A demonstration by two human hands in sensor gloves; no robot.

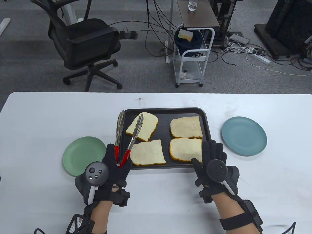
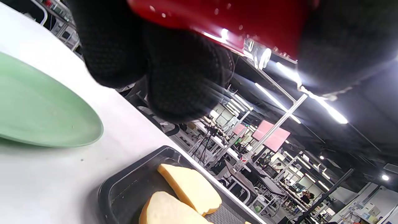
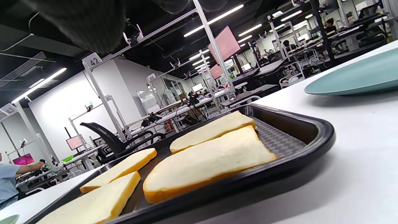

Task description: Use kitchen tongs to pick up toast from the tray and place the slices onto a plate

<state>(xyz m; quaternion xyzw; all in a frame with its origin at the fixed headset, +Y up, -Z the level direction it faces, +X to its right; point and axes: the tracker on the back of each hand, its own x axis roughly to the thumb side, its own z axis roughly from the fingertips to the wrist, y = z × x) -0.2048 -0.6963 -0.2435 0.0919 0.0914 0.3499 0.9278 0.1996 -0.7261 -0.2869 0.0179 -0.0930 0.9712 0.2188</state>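
A black tray (image 1: 208, 126) holds several toast slices; one lies at the back left (image 1: 146, 124), another at the front right (image 1: 184, 149). My left hand (image 1: 114, 165) grips the red handles of the metal tongs (image 1: 132, 139). The tong arms stand spread, one tip over the back-left slice, the other over the tray's left rim. The red handle (image 2: 224, 21) fills the top of the left wrist view. My right hand (image 1: 212, 163) rests open at the tray's front right corner, fingers over the rim. A green plate (image 1: 80, 156) lies left of the tray, a blue plate (image 1: 243, 136) right.
The white table (image 1: 48, 114) ends at its far edge, with an office chair (image 1: 82, 46) and a small white cart (image 1: 192, 48) on the floor beyond. Cables lie on the carpet at the back right.
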